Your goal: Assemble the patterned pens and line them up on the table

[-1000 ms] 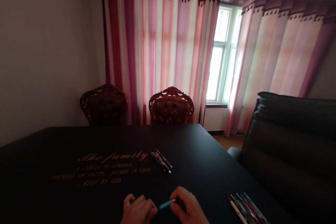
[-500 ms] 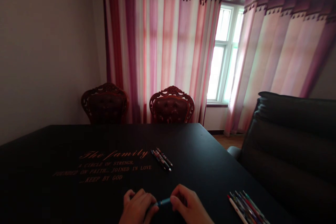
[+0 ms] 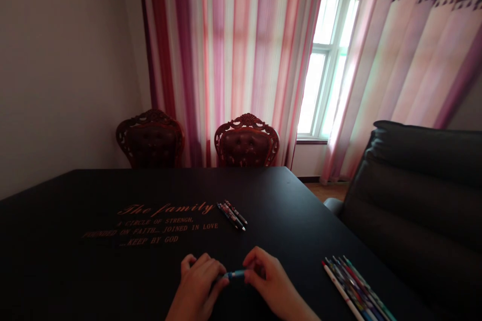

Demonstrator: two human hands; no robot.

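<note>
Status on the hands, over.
Left hand, right hand: both gripping blue pen. Other pens lie apart, nothing in the way.

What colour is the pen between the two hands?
The pen is light blue in the head view.

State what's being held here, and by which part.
A pen with a blue middle: the left hand holds one end, the right hand the other.
</note>
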